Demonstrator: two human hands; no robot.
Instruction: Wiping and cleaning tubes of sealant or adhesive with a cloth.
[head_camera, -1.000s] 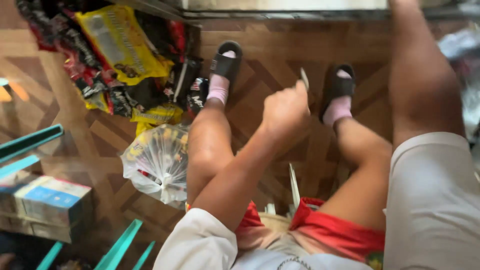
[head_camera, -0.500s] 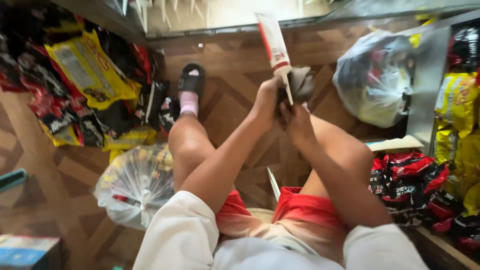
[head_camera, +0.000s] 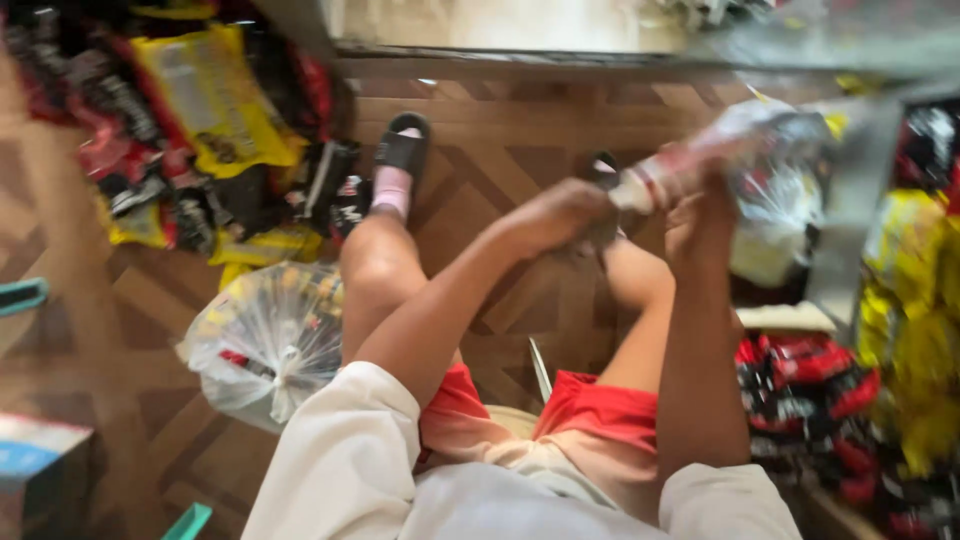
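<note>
While the packet (head_camera: 690, 150) is gripped between both hands, its long axis is tilted up-right, right hand (head_camera: 700, 215) clamped nearer, left hand (head_camera: 560, 215) closed at its lower end.

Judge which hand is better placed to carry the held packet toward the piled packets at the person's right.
Probably the right hand: it grips the blurred red-and-white packet on the side nearer the red packets. The left hand holds the packet's near end, farther from them.
</note>
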